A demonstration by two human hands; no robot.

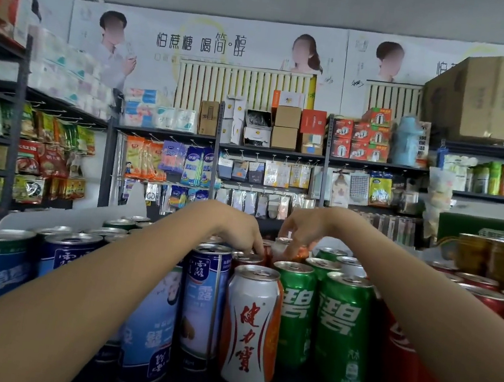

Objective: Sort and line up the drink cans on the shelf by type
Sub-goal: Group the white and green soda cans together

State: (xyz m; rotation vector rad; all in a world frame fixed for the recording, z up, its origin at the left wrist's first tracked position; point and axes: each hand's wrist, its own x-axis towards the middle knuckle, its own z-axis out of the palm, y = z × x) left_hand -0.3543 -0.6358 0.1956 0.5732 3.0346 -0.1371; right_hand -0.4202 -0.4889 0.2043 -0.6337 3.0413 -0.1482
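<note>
Two bare forearms reach over the crowded cans to the back rows. Left hand [238, 232], fingers curled down, touches the tops of red cans [246, 258]; whether it grips one cannot be told. Right hand [301, 229] pinches a white-and-orange can [281, 248] near its rim. Front row: blue cans [203, 306], a matching white-and-orange can [250, 328], green cans [342, 331] side by side.

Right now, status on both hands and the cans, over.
Left hand fingertips on can tops, no clear grip. Right hand pinching a white and orange can mid-row. Green cans crowd its right side.
</note>
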